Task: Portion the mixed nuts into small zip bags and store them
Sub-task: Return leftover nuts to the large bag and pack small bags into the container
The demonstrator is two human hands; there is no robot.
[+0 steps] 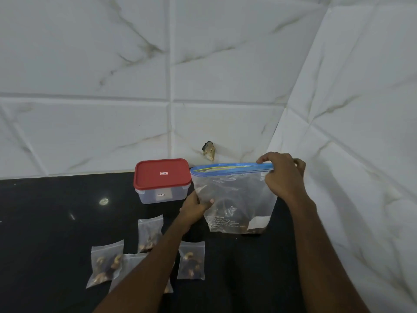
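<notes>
**Closing the big bag's zip**

The big bag (237, 199) stands upright near the back right corner of the countertop (56, 222), with a few nuts left at its bottom. The right hand (283, 177) pinches the right end of its blue zip strip (225, 169), and the left hand (195, 207) grips the bag's left side. The step looks like sealing: steady that side and press along the whole strip. Four small filled bags (191, 260) lie toward the front edge. A red-lidded container (161, 180) sits at the back edge, just beside the big bag.
</notes>
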